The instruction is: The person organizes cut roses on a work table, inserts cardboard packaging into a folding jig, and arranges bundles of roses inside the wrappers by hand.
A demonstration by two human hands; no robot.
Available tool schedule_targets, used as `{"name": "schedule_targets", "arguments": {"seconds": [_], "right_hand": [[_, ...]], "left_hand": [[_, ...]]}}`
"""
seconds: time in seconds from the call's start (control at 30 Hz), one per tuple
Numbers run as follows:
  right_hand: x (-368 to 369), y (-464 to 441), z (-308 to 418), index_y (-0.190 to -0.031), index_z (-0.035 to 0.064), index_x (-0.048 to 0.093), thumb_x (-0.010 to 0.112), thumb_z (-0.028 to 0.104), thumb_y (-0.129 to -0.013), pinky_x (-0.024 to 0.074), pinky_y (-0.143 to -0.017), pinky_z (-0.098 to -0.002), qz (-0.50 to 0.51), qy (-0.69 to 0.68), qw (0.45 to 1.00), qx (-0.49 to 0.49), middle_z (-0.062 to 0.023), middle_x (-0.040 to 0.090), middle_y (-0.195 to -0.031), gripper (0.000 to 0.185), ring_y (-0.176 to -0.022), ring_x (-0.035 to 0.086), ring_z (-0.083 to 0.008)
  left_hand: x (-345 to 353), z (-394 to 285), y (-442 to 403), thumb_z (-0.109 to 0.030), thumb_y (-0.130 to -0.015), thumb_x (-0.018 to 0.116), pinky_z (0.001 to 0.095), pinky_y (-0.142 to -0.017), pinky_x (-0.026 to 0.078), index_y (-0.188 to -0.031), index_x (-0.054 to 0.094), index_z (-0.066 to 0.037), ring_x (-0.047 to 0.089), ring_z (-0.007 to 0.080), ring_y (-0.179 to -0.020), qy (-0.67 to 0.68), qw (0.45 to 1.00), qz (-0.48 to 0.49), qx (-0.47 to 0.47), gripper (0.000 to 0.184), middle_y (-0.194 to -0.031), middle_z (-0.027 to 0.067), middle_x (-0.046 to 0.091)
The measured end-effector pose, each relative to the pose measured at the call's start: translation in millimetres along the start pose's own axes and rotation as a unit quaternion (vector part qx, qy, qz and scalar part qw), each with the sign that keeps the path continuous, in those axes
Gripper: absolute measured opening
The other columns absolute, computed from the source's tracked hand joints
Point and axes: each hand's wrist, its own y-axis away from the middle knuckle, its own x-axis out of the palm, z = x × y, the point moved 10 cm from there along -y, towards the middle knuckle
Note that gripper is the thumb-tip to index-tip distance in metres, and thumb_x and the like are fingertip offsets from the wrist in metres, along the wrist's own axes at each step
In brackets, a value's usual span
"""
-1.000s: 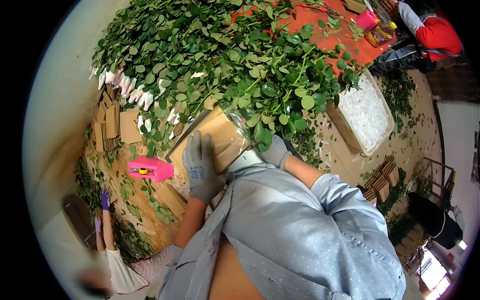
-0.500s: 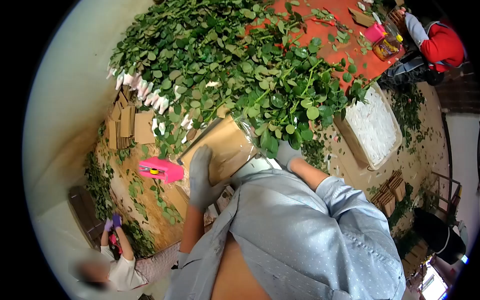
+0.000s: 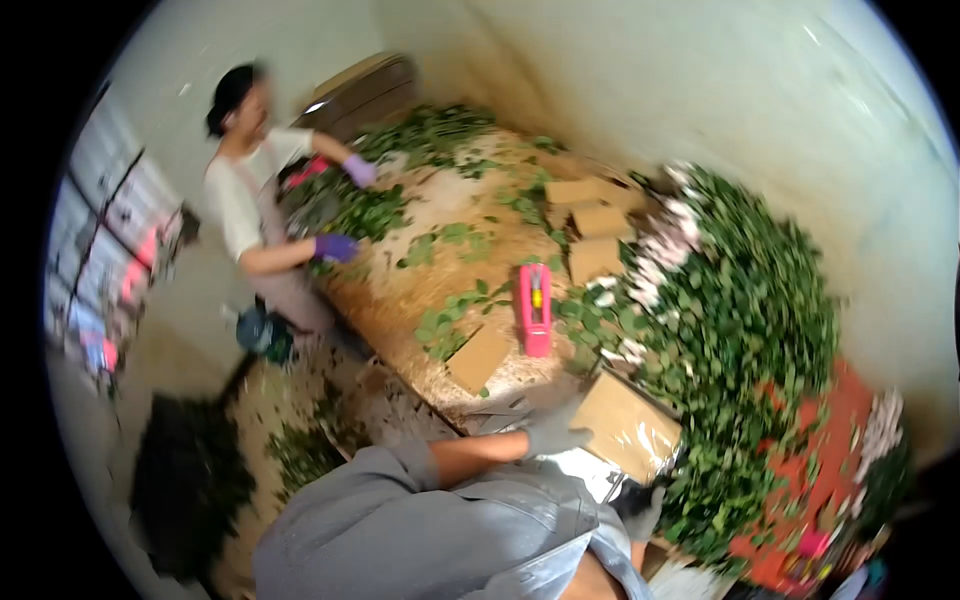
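Observation:
A tan cardboard sheet under clear plastic (image 3: 632,428) lies in front of me at the table's near edge, against the rose stems. My left hand (image 3: 555,435), in a grey glove, is at its left edge with thumb and fingers apart; it is somewhat blurred. At the lower right corner of the wrapped cardboard is my right hand (image 3: 645,508), also gloved in grey. Its fingers are partly hidden and blurred, beside something dark. Beyond the cardboard stands a pink tape dispenser (image 3: 536,310) with a yellow core.
Leafy rose stems (image 3: 740,300) with white-wrapped heads (image 3: 665,250) are heaped at the right, partly over a red sheet (image 3: 800,500). Folded cardboard pieces (image 3: 595,255) lie behind the dispenser, another cardboard piece (image 3: 478,360) to its left. Across the table a co-worker (image 3: 262,190) in purple gloves handles foliage.
My view has swung left, bringing the co-worker and wall into full sight. My left hand has moved from flat on the cardboard to its left edge.

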Motion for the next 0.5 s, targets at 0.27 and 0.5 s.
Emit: {"name": "schedule_targets", "arguments": {"seconds": [0.27, 0.5], "right_hand": [[62, 5, 57, -0.131, -0.0073, 0.056, 0.07, -0.002, -0.084, 0.0521, -0.094, -0.0401, -0.005, 0.563, 0.79, -0.241, -0.0175, 0.066, -0.12, 0.049, -0.104, 0.064, -0.0234], [58, 12, 113, -0.105, 0.0004, 0.063, 0.057, 0.015, -0.093, 0.0539, -0.071, -0.032, -0.142, 0.392, 0.88, -0.229, -0.0088, 0.068, -0.098, 0.02, -0.082, 0.064, -0.0194]], "left_hand": [[-11, -6, 3, -0.028, -0.085, 0.074, 0.0396, -0.106, 0.046, -0.149, 0.033, 0.004, 0.059, 0.0323, -0.124, 0.114, 0.989, -0.087, 0.023, 0.083, -0.134, 0.0248, 0.059], [-5, -21, 6, -0.015, -0.091, 0.071, 0.0347, -0.108, 0.045, -0.154, 0.031, 0.003, 0.056, 0.0228, -0.127, 0.309, 0.951, -0.012, 0.008, 0.077, -0.14, 0.0166, 0.057]]}}
